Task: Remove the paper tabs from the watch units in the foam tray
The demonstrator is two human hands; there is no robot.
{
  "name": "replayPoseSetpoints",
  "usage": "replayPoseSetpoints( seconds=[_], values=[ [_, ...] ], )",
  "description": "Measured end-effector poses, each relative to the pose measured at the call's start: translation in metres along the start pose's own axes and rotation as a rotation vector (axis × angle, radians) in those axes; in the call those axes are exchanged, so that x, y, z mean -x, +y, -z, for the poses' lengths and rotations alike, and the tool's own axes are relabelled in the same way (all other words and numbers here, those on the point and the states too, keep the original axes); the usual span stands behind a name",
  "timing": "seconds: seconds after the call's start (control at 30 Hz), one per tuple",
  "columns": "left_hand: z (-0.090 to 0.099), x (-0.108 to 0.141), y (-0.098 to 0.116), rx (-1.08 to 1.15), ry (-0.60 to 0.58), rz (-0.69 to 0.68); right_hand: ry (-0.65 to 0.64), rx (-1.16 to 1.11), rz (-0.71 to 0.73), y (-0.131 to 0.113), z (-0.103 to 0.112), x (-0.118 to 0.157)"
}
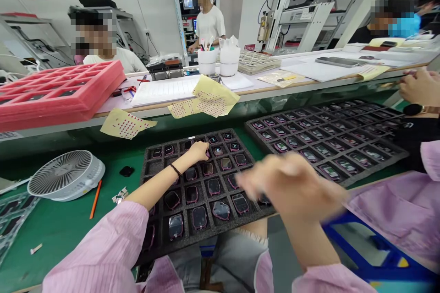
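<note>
A black foam tray [220, 225] with rows of square watch pieces lies in front of me, its near edge above my lap. My left hand [198, 152] reaches over its upper middle, fingers bent together at a compartment; what they grip, if anything, is hidden. Close by, lit watch faces [234, 146] show in the upper right compartments. My right hand [292, 185] hangs above the tray's right edge, smeared by motion, so its fingers cannot be made out. Clear film covers some pieces, such as the watch [221, 210] in the lower row.
A second foam tray [311, 155] lies at the right, near another person's hand [421, 87]. At the left are a white fan [67, 174], an orange stick [96, 199] and a pink foam box [99, 96]. Yellow sheets [216, 96] hang from the shelf edge. More people are beyond.
</note>
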State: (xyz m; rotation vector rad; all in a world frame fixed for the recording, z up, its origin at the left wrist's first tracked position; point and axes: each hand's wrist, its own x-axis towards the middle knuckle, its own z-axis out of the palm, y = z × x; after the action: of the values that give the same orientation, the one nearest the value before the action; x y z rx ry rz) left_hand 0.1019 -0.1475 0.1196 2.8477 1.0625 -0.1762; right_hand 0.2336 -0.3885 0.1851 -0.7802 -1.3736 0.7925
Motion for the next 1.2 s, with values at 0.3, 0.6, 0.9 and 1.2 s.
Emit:
replayPoseSetpoints(
  seconds=[0.3, 0.6, 0.9, 1.2],
  values=[
    [0.003, 0.014, 0.008, -0.043, 0.024, -0.008, -0.049, 0.945, -0.297, 0.158, 0.077, -0.065],
    [0.002, 0.006, 0.008, -0.043, -0.009, 0.037, -0.114, 0.955, -0.278, 0.166, 0.086, -0.039],
    [-0.004, 0.011, -0.013, 0.102, 0.082, -0.019, 0.014, 0.729, -0.269, 0.154, 0.048, -0.060],
    [-0.001, 0.088, -0.019, 0.252, 0.284, -0.010, -0.095, 0.201, -0.527, 0.163, -0.051, -0.073]
  ],
)
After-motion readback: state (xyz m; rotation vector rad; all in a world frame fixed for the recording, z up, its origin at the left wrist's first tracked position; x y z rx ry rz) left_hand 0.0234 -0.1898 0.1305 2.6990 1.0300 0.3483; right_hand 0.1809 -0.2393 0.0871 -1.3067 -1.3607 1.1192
